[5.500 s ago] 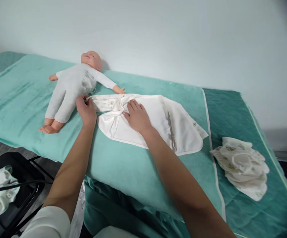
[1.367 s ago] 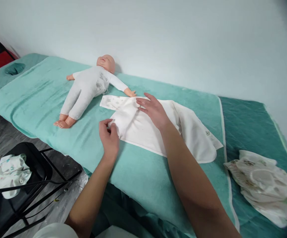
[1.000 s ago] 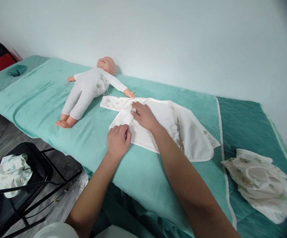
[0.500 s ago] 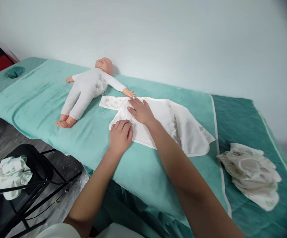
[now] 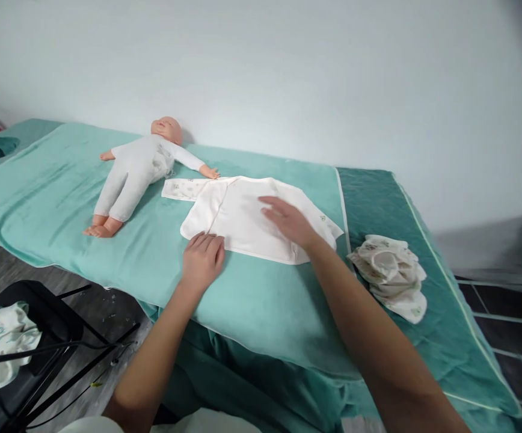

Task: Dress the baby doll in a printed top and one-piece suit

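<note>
A small white shirt (image 5: 249, 210) was laid out on the light green bed cover (image 5: 261, 307), just beside the doll (image 5: 132, 162). One printed sleeve (image 5: 183, 189) was pointed toward the doll, whose outstretched arm ended near the top edge; contact there could not be confirmed. The other sleeve (image 5: 328, 224) was angled toward the crumpled cloth (image 5: 389, 276) on the darker green sheet (image 5: 453, 337).

The left hand (image 5: 203, 258) was rested palm down at the shirt's lower edge, its fingers loosely curled and kept together; whether any fabric was pinched beneath them could not be told. The right hand (image 5: 288, 222) was held open over the body of the shirt, fingers loosely extended and blurred, with nothing seen in its grasp. Whether the fabric was touched by it was unclear.

The step in hand was judged to be the smoothing of the shirt. For the next move, a light, flat palm seemed to be called for over the creased far side, with the near edge kept steady.
</note>
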Action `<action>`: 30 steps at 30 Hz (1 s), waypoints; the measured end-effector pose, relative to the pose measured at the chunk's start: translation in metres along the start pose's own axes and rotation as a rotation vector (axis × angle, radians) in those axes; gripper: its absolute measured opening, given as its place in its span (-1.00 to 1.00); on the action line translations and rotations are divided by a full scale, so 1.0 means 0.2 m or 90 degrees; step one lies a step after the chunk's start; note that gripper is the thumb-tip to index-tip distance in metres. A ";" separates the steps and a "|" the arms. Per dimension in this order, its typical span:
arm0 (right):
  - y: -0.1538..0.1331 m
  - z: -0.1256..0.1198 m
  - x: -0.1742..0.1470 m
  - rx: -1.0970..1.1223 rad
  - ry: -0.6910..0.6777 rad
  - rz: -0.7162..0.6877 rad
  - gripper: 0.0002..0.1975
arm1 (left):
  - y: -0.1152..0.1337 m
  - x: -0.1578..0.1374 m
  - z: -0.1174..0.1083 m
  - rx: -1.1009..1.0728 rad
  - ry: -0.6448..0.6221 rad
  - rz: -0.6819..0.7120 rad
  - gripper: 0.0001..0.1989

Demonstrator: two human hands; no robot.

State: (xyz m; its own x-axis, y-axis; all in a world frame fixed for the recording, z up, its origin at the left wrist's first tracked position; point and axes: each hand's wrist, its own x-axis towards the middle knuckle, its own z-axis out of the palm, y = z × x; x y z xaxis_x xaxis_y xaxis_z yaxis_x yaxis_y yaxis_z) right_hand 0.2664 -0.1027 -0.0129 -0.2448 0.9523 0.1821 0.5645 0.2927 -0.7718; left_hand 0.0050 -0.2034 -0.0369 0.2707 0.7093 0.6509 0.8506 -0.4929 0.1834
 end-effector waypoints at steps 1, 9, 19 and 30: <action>0.06 -0.07 0.00 0.003 0.109 0.039 -0.54 | 0.01 0.00 -0.01 0.003 -0.019 0.017 -0.84; 0.39 -0.42 -0.08 -0.319 0.151 0.388 -0.70 | 0.05 0.08 -0.01 0.082 -0.137 0.031 -0.72; 0.39 -0.49 -0.10 -0.273 0.394 0.395 -0.76 | 0.28 0.34 0.26 -0.147 -0.194 -0.071 -0.73; 0.46 -0.49 -0.07 -0.215 0.551 0.222 -0.78 | 0.44 0.75 0.66 -0.239 -0.324 -0.088 -0.47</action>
State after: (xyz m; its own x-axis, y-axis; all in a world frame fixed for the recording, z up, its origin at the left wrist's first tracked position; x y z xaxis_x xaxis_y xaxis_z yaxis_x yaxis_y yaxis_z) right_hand 0.3989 -0.0808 -0.0264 0.5620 0.6853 0.4632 0.7229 -0.1348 -0.6777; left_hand 0.1792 -0.0742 -0.0202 0.4285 0.8834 0.1897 0.7025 -0.4577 0.5450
